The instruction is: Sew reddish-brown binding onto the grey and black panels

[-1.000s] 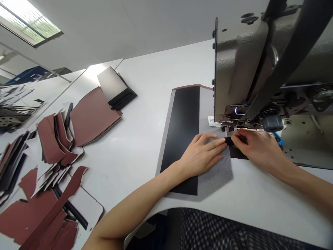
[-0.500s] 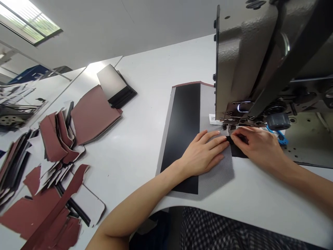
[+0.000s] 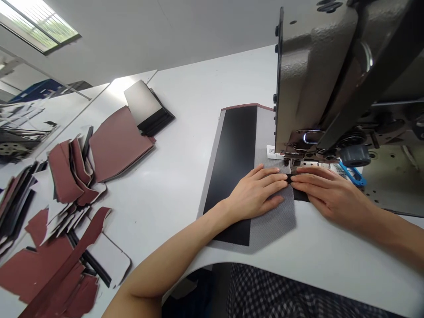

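A grey fabric panel (image 3: 274,229) with a wide black band (image 3: 232,159) lies under the sewing machine (image 3: 304,88). My left hand (image 3: 255,192) rests flat on the panel, fingers stretched toward the needle area. My right hand (image 3: 331,190) lies flat beside it, its fingertips on a small black strip (image 3: 300,195) at the panel's right edge. The two hands' fingertips nearly meet just in front of the presser foot (image 3: 287,162). A white label (image 3: 273,152) with a printed code sits on the panel behind my left fingers.
Reddish-brown cut pieces (image 3: 119,145) are stacked on the left of the white table (image 3: 172,190), with loose scraps (image 3: 43,269) nearer me. Behind them lies a grey-and-black stack (image 3: 145,106). A blue plastic object (image 3: 351,173) is on the machine bed, right of the needle.
My right hand has gone from a pinch at the black strip to lying flat with its fingers extended. My left hand and the panel have shifted very slightly.
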Demonstrator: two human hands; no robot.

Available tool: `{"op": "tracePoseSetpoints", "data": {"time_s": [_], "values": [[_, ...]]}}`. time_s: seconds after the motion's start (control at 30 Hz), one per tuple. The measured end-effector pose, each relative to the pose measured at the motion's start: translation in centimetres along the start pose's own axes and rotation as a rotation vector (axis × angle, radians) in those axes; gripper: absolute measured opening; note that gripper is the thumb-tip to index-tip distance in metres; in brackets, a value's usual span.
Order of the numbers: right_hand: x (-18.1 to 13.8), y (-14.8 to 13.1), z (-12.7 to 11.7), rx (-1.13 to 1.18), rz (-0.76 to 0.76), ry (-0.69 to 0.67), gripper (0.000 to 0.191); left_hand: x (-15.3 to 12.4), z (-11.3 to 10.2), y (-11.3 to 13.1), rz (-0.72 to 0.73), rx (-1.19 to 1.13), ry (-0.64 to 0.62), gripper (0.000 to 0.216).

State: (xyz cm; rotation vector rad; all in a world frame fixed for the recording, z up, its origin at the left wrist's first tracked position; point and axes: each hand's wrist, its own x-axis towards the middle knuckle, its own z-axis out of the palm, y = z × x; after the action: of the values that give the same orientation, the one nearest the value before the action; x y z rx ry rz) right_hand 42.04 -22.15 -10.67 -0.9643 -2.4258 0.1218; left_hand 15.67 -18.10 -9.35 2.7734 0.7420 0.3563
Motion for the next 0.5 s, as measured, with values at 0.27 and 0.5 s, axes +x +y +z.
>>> {"op": "tracePoseSetpoints", "data": {"time_s": [0.27,0.5], "values": [[0.9,1.3,1.0,-0.085,0.07,0.044,0.037,1.7,-0.4,-2.5,0.033,-0.018,0.015,0.035],[1.2,1.3,0.8,-0.154,0.078,0.129,0.031,3.9,-0.6,-4.7,0.061,0.029,0.074,0.032]]}}
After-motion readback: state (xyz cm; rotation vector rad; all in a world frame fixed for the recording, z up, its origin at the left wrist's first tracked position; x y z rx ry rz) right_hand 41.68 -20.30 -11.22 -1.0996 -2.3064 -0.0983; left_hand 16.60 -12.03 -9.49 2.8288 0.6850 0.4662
